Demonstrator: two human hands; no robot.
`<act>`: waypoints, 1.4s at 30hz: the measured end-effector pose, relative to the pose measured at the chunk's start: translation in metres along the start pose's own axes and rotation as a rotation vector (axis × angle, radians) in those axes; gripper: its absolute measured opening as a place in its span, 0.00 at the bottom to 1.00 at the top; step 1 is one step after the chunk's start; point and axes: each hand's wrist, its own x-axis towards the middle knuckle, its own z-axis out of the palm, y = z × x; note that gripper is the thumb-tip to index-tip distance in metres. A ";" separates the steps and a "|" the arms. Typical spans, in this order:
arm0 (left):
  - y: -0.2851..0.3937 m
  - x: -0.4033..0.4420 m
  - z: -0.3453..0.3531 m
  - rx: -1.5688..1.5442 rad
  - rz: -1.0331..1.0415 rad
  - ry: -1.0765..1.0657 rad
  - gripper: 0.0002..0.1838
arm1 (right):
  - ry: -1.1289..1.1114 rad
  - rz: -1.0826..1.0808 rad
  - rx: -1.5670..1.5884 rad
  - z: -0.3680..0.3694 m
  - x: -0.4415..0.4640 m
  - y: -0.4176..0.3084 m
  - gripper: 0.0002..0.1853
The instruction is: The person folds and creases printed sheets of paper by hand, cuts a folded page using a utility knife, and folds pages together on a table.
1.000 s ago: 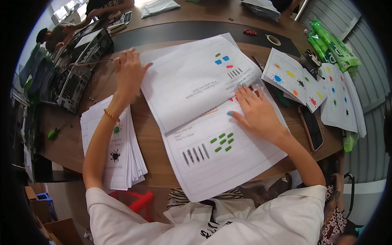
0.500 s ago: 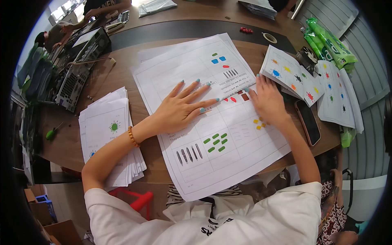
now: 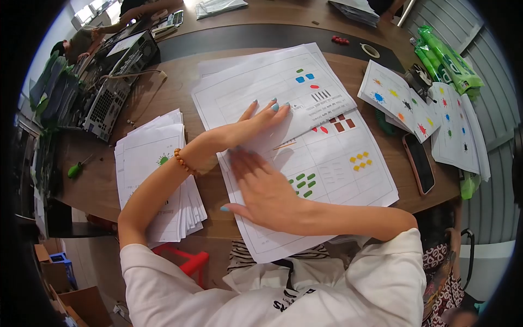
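A large printed paper sheet point(image 3: 343, 188) lies before me, with small coloured shapes and pen pictures in a grid. Its upper part is folded over, and the flap's edge point(image 3: 321, 128) runs slantwise across the middle. On the flap rests my left hand point(image 3: 253, 125), fingers stretched out and pointing away from me; a beaded bracelet point(image 3: 185, 162) circles the wrist. My right hand point(image 3: 264, 188) reaches across to the sheet's left side, lying flat with the thumb apart, its fingertips partly hidden near the left wrist. Both hands are open, gripping nothing.
A stack of printed sheets point(image 3: 150, 147) lies to the left, near an opened computer case point(image 3: 117, 87). On the right are a phone point(image 3: 419, 163), colour-splat booklets point(image 3: 400, 98) and green packets point(image 3: 449, 62). A tape roll point(image 3: 370, 50) sits farther back. Other people are at the far side.
My right hand has swept from the sheet's right side across to its left, below my left hand. My left hand has turned and its fingers have drawn closer together. The view has shifted slightly.
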 end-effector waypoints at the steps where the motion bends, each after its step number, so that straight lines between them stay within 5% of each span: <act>1: 0.004 -0.001 -0.001 0.004 0.005 -0.002 0.35 | -0.006 -0.065 0.040 0.001 0.002 -0.001 0.35; 2: 0.009 -0.002 -0.002 0.056 -0.008 -0.011 0.35 | -0.003 -0.060 0.033 0.004 0.001 0.001 0.35; 4: 0.011 -0.001 -0.002 0.118 -0.008 -0.016 0.35 | -0.051 -0.405 0.345 0.003 0.002 0.005 0.29; 5: 0.005 0.001 -0.002 0.108 0.034 -0.013 0.35 | -0.063 -0.357 0.471 -0.003 -0.008 0.011 0.24; 7: 0.003 0.004 -0.002 0.084 0.091 0.006 0.34 | -0.097 0.039 0.876 -0.039 -0.026 0.042 0.23; 8: 0.004 0.004 0.000 0.188 0.160 0.048 0.33 | 0.133 0.403 1.464 -0.048 -0.036 0.056 0.22; 9: 0.006 0.004 0.003 0.292 0.225 0.091 0.32 | 0.340 0.441 1.601 -0.052 -0.049 0.080 0.23; 11: 0.011 0.002 0.007 0.384 0.223 0.089 0.32 | 0.630 0.894 1.938 -0.070 -0.061 0.108 0.28; 14: 0.013 0.003 0.007 0.458 0.251 0.081 0.32 | 0.776 0.871 1.931 -0.062 -0.062 0.130 0.21; 19: 0.012 -0.001 0.005 0.455 0.278 0.067 0.30 | 0.663 0.887 1.733 -0.051 -0.026 0.161 0.18; 22: 0.013 -0.003 0.008 0.441 0.292 0.080 0.29 | 0.733 0.693 1.376 -0.036 0.004 0.158 0.14; 24: 0.010 -0.004 0.008 0.425 0.384 0.121 0.27 | 0.762 0.425 0.829 -0.026 0.015 0.152 0.14; 25: 0.009 -0.003 0.007 0.329 0.440 0.151 0.23 | 0.619 0.455 0.656 -0.029 0.015 0.140 0.16; 28: 0.009 -0.011 0.003 -0.113 0.194 0.072 0.20 | 0.471 -0.202 0.255 -0.038 0.012 0.105 0.29; 29: -0.026 0.006 0.018 -0.156 0.512 0.281 0.22 | 0.377 -0.284 0.202 -0.037 0.011 0.104 0.30; 32: -0.013 -0.011 0.012 0.259 0.491 0.229 0.24 | 0.294 -0.328 0.192 -0.032 0.008 0.107 0.32; 34: 0.002 -0.021 0.005 0.105 0.582 0.359 0.19 | 0.308 -0.287 0.233 -0.030 0.009 0.109 0.32; 36: 0.025 -0.034 -0.034 0.321 0.471 0.153 0.14 | 0.414 -0.138 0.204 -0.029 0.010 0.107 0.32; 38: 0.032 -0.051 -0.067 -0.115 0.092 0.127 0.20 | 0.434 -0.090 0.203 -0.023 0.011 0.104 0.33; 42: -0.008 -0.068 -0.109 -0.025 -0.257 0.277 0.30 | 0.361 -0.131 0.038 -0.016 0.012 0.105 0.32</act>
